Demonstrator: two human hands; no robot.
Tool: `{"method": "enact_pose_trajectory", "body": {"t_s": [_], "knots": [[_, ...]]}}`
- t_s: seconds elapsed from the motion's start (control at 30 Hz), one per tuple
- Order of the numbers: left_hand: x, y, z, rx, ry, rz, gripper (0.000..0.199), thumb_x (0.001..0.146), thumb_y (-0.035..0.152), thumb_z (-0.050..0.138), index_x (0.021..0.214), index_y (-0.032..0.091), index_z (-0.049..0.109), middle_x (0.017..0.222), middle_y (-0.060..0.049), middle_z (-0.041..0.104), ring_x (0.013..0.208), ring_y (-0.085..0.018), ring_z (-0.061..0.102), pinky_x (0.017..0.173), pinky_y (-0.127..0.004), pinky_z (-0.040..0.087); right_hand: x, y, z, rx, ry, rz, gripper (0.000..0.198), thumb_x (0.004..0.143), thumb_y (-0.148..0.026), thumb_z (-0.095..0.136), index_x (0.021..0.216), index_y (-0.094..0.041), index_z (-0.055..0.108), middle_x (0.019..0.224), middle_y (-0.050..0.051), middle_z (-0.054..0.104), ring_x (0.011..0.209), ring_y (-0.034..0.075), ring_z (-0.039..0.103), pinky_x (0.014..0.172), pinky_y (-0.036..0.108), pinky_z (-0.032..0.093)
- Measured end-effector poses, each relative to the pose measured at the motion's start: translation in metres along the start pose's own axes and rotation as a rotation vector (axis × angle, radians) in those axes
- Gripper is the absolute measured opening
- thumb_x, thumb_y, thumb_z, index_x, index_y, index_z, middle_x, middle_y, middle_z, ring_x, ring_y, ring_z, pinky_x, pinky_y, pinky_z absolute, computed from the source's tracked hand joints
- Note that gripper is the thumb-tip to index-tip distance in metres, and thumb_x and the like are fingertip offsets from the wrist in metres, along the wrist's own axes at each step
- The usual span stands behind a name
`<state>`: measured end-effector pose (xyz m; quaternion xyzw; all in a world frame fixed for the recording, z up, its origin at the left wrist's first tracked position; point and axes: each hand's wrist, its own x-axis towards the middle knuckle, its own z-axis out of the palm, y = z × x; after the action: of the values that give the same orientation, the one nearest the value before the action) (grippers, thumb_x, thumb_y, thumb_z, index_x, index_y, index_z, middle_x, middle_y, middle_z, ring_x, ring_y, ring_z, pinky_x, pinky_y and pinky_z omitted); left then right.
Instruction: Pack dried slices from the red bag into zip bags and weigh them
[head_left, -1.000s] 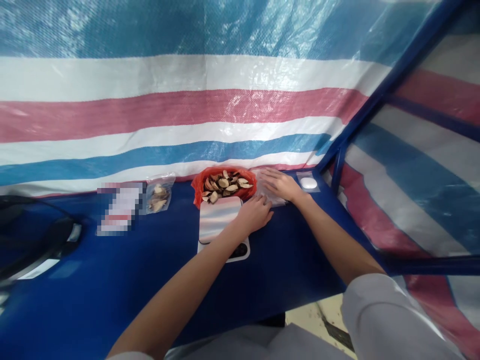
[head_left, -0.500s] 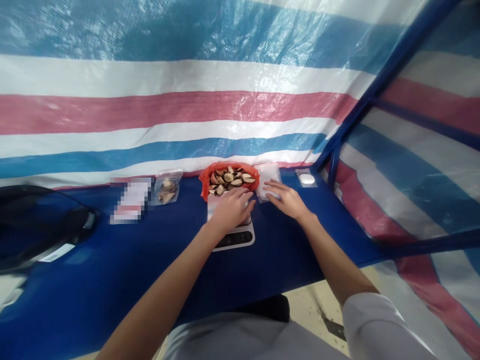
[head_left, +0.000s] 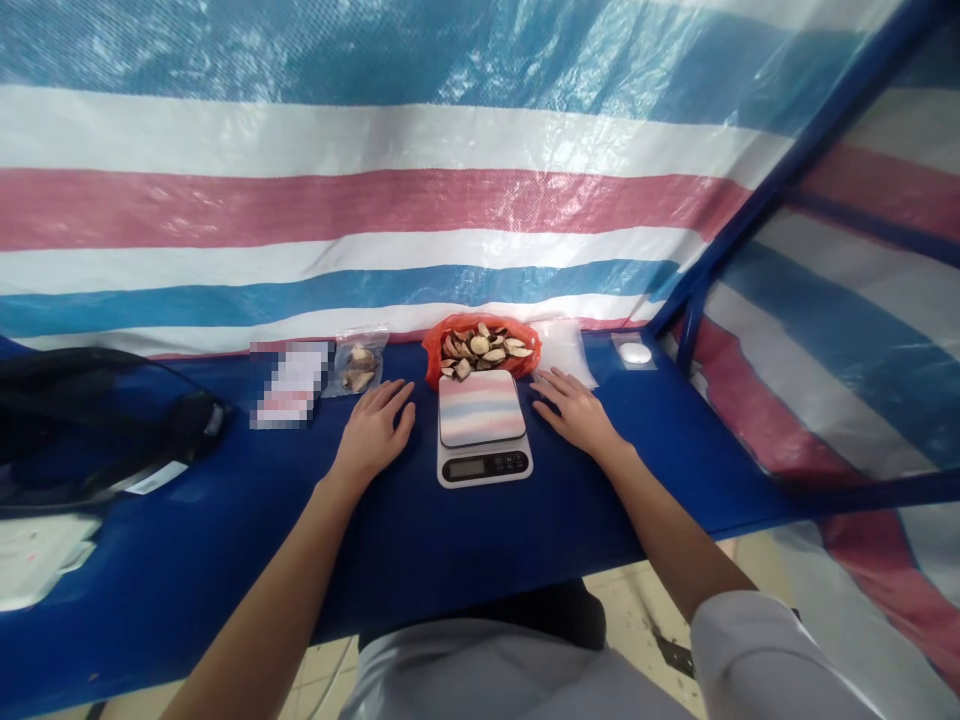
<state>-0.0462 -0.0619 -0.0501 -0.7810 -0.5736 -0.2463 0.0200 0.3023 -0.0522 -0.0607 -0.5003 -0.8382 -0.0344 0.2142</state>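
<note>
Red plastic bag [head_left: 432,362] holds a heap of pale, dark-edged slices [head_left: 484,345]; left of it lies a clear bag [head_left: 375,336] with a few pieces inside, and to the right a small clear packet [head_left: 648,363] around a white rounded item [head_left: 635,353]. Pixelation hides any print on the pale sheet [head_left: 292,385], and the scale's [head_left: 482,412] button marks are too small to read. Left hand [head_left: 373,430] and right hand [head_left: 576,410] are spread wide, gripping nothing, either side of the scale, which sits just in front of the slices.
</note>
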Motion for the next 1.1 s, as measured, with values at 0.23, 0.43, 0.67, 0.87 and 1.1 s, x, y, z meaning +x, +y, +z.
{"method": "enact_pose_trajectory", "body": {"t_s": [0.23, 0.43, 0.67, 0.87, 1.1], "knots": [[-0.0082, 0.0014, 0.0083, 0.135, -0.158, -0.006, 0.054, 0.099, 0.043, 0.039, 0.143, 0.019, 0.056, 0.155, -0.013, 0.047, 0.147, -0.034, 0.039, 0.122, -0.055, 0.027, -0.0014, 0.0006, 0.0086, -0.015, -0.097, -0.017, 0.043, 0.104, -0.037, 0.042, 0.141, -0.022, 0.058, 0.156, 0.009, 0.046, 0.146, 0.030, 0.041, 0.119, 0.051, 0.038], [-0.0063, 0.0022, 0.0075, 0.140, -0.191, -0.021, 0.055, 0.098, 0.044, 0.039, 0.145, 0.020, 0.054, 0.156, -0.013, 0.045, 0.147, -0.034, 0.037, 0.121, -0.055, 0.027, -0.0018, -0.0012, 0.0084, -0.027, -0.134, -0.013, 0.044, 0.104, -0.037, 0.041, 0.142, -0.025, 0.057, 0.158, 0.009, 0.042, 0.147, 0.031, 0.038, 0.119, 0.056, 0.035], [-0.0057, 0.0043, 0.0059, 0.148, -0.196, -0.015, 0.056, 0.099, 0.044, 0.038, 0.145, 0.017, 0.055, 0.156, -0.014, 0.045, 0.147, -0.035, 0.038, 0.121, -0.056, 0.027, -0.0015, -0.0027, 0.0070, -0.037, -0.153, -0.003, 0.046, 0.105, -0.039, 0.039, 0.143, -0.022, 0.056, 0.158, 0.009, 0.042, 0.147, 0.031, 0.039, 0.120, 0.055, 0.034], [-0.0058, 0.0036, 0.0076, 0.131, -0.181, -0.025, 0.054, 0.098, 0.044, 0.039, 0.144, 0.020, 0.056, 0.156, -0.012, 0.046, 0.147, -0.033, 0.038, 0.121, -0.055, 0.028, -0.0015, -0.0027, 0.0075, -0.038, -0.143, -0.003, 0.044, 0.104, -0.038, 0.040, 0.142, -0.024, 0.058, 0.157, 0.009, 0.044, 0.146, 0.031, 0.040, 0.120, 0.055, 0.034], [-0.0063, 0.0035, 0.0072, 0.110, -0.165, -0.022, 0.055, 0.098, 0.045, 0.039, 0.141, 0.018, 0.058, 0.154, -0.013, 0.048, 0.146, -0.034, 0.039, 0.121, -0.056, 0.029, -0.0017, -0.0024, 0.0081, -0.040, -0.138, -0.007, 0.044, 0.104, -0.037, 0.041, 0.142, -0.023, 0.058, 0.157, 0.009, 0.043, 0.146, 0.032, 0.040, 0.119, 0.056, 0.035]]}}
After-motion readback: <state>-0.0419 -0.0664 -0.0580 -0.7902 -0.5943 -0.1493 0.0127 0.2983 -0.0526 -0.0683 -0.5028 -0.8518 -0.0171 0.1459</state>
